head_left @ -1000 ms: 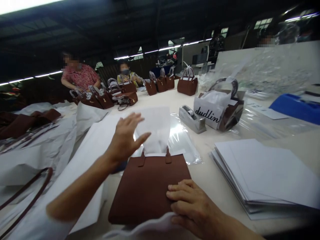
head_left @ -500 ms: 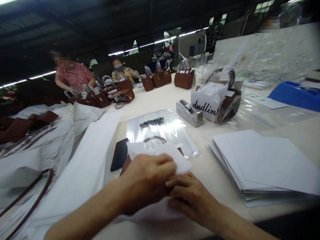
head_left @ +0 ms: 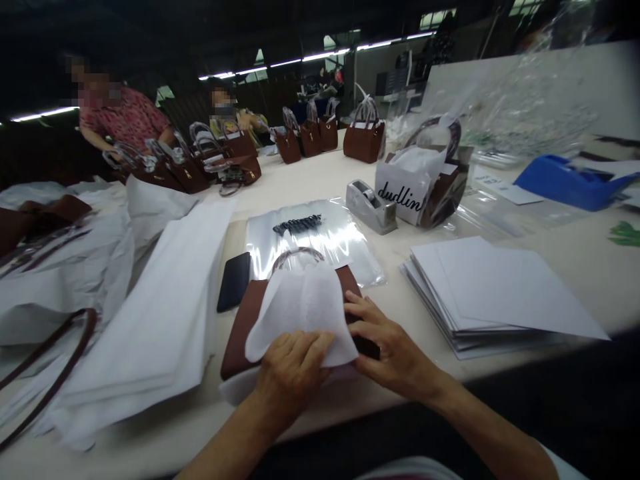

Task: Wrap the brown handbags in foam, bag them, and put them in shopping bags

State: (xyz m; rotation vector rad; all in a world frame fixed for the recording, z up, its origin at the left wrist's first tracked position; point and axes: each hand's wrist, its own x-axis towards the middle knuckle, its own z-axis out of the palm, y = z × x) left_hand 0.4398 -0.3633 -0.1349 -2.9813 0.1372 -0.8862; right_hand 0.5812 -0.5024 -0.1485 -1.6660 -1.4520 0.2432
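Head view: on the table (head_left: 320, 175), at its near edge and between the hands, lies a brown bag (head_left: 243, 327). It looks firm-walled and fairly light, probably smooth and easily scuffed; its sides would bear a flat, gentle hold. The white sheet (head_left: 305, 307) over its front seems soft, feather-light and easily creased, best taken by its lower edge, where the left hand (head_left: 295, 367) grips it in curled fingers. The right hand (head_left: 393, 347) curves around the bag's right side; whether it pinches anything cannot be told. The slim handle (head_left: 299, 252) looks bendable.

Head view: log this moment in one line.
left hand: on sheet | right hand: at bag | sheet: over bag | gray dispenser: beyond bag
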